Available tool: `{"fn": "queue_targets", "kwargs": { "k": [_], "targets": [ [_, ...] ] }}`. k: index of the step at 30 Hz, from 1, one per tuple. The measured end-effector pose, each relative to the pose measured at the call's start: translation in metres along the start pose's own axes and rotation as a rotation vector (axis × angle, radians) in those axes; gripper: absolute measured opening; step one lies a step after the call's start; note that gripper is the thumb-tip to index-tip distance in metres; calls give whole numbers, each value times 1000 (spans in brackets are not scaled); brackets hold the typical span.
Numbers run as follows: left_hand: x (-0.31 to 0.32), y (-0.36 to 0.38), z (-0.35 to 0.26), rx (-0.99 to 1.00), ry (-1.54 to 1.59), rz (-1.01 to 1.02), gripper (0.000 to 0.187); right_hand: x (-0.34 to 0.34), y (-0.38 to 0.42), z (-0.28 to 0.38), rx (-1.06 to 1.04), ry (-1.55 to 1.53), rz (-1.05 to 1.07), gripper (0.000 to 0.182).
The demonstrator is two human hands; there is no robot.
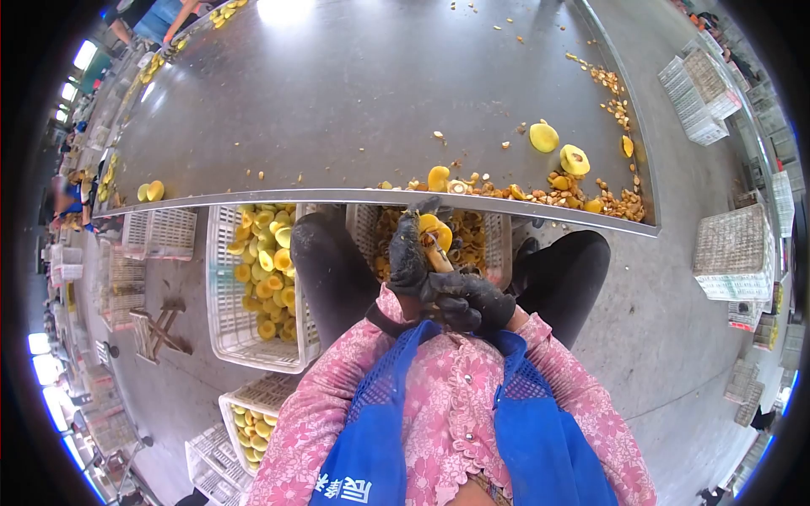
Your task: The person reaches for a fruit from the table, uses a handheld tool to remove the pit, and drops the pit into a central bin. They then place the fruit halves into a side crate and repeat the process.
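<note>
My left hand [408,257], in a dark glove, is closed on a yellow peach half [434,229] just below the table's near edge. My right hand [474,301], gloved too, grips a small tool with a light wooden handle [438,258]. The tool's upper end meets the peach, and its tip is hidden there. Under my hands, between my knees, stands a crate [362,225] of peels and scraps. Close above them on the table lie a peach piece [438,178] and several pits [547,196].
The metal table [337,110] has a raised rim. Peach halves [575,159] and pits lie near its right corner. A white crate of peach halves [221,331] stands left of my legs, another [229,413] behind it. A co-worker [160,18] is at the far left.
</note>
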State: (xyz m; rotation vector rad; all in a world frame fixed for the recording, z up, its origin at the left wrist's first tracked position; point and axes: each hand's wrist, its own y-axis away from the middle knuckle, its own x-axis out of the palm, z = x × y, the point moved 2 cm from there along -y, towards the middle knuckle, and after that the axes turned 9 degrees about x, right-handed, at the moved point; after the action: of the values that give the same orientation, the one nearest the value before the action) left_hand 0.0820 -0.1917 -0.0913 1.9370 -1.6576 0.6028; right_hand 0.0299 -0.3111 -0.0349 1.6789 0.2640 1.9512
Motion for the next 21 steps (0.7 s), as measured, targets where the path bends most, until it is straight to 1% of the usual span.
{"fn": "queue_targets", "kwargs": {
  "k": [4, 6, 7, 8, 9, 10, 11, 12, 13, 15, 16, 17, 18, 20, 21],
  "targets": [
    [16, 7, -15, 45, 10, 21, 41, 0, -2, -3, -38, 8, 30, 23],
    [19, 9, -17, -45, 123, -2, 41, 3, -4, -3, -52, 4, 41, 23],
    [18, 8, -18, -44, 123, -2, 41, 6, -5, -4, -53, -30, 97, 24],
    [18, 6, -21, 54, -2, 82, 41, 9, -6, -5, -55, -65, 153, 26],
    [19, 4, -23, 152, -126, 166, 41, 9, -8, -7, -54, -63, 154, 26],
    [15, 4, -18, 155, -125, 165, 41, 9, -10, -8, -80, -114, 185, 27],
    [6, 1, -7, 137, -95, 87, 40, 9, -11, -7, -108, -163, 216, 30],
    [-2, -2, 5, 117, -64, 10, 39, 12, -9, -6, -109, -160, 216, 30],
    [-6, 2, 14, 118, -63, 11, 39, 17, -5, -5, -113, -118, 201, 32],
    [-11, 15, 24, 267, -529, -42, 35, 18, -1, -6, -115, -73, 186, 33],
    [-6, 12, 1, 40, -185, -102, 34, 15, 1, -6, -137, -33, 238, 24],
    [-1, 9, -22, -167, 157, -240, 32, 13, 3, -6, -163, 3, 285, 26],
    [-11, 6, -47, 17, -23, -153, 27, 8, 3, -5, -182, 7, 275, 26],
    [-32, 0, -96, 415, -399, -78, 20, -2, 10, 7, -737, 1111, -225, 24],
    [-48, -6, -118, 466, -428, -187, 16, -8, 10, 9, -759, 1111, -254, 24]
  ]
}}
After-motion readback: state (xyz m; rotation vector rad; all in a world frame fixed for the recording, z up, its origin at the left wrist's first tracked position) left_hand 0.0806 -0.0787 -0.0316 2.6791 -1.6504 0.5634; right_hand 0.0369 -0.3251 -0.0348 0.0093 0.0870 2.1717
